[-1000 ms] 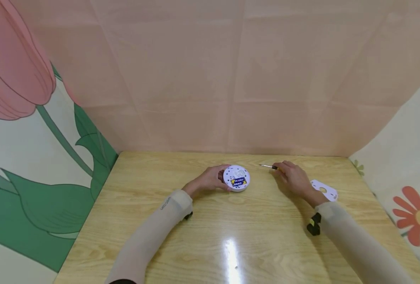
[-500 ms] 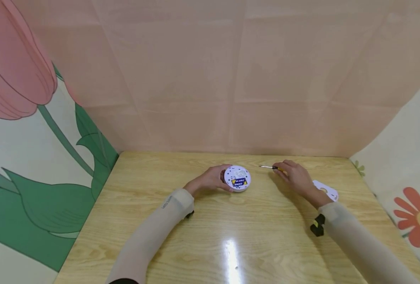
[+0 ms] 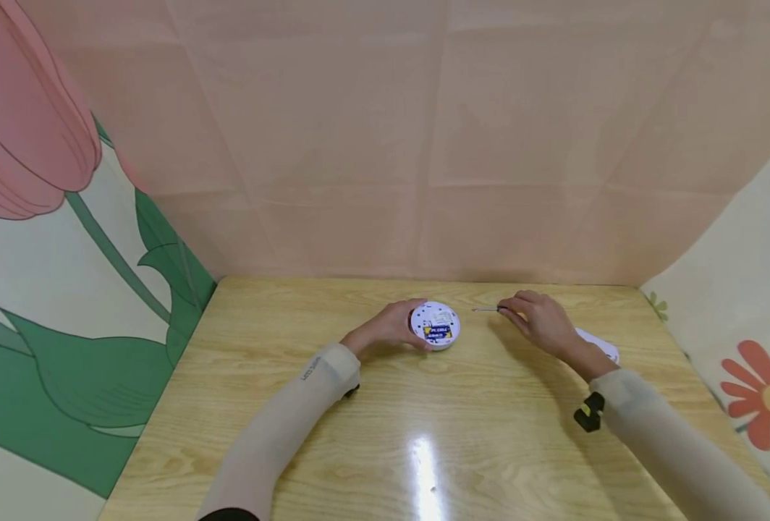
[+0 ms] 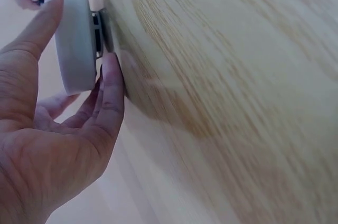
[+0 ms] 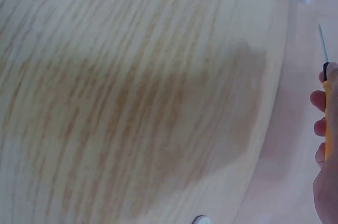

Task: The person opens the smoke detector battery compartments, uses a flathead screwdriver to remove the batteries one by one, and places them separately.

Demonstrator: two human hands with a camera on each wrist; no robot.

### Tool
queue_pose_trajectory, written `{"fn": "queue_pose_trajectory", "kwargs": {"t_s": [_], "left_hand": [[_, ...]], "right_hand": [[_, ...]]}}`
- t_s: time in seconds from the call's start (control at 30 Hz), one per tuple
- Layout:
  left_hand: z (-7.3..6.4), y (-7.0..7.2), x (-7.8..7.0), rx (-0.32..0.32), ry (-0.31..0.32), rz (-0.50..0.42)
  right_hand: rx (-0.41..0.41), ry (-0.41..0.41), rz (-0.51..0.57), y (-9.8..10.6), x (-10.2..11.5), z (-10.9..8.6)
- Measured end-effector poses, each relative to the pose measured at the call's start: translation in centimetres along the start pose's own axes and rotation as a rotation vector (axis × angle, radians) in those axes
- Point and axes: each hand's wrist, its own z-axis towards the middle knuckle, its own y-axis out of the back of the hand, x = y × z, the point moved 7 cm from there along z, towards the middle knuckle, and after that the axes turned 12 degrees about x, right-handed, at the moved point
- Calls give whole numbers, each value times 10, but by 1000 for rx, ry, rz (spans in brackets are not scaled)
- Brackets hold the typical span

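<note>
My left hand (image 3: 388, 325) grips a round white smoke alarm (image 3: 435, 325) by its left edge. Its flat back, dotted with holes and bearing a blue and yellow rectangle, faces up. In the left wrist view, the thumb lies along one face of the alarm (image 4: 76, 39) and the fingertips reach under its dark, slotted other side, close to the table. My right hand (image 3: 541, 322) holds a small screwdriver (image 3: 488, 310); its thin metal tip points left at the alarm, a short gap apart. The right wrist view shows its orange handle (image 5: 328, 142) inside the curled fingers.
A white mounting plate (image 3: 605, 349) lies on the wooden table (image 3: 333, 449) at the right, partly hidden by my right wrist. Behind the table's far edge hangs a plain pinkish cloth (image 3: 385, 145). Flower-patterned cloths (image 3: 763, 289) stand at both sides.
My right hand has risen slightly with the screwdriver, and its forearm has shifted right, covering more of the mounting plate. The left hand and smoke alarm stay almost in place.
</note>
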Motion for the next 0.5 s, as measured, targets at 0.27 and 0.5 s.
{"fn": "queue_pose_trajectory", "kwargs": {"t_s": [0.27, 0.5], "left_hand": [[2, 0, 1, 5, 1, 3], [1, 2, -1, 4, -1, -1]], "right_hand": [[10, 77, -23, 11, 11, 8], [21, 160, -45, 17, 24, 16]]}}
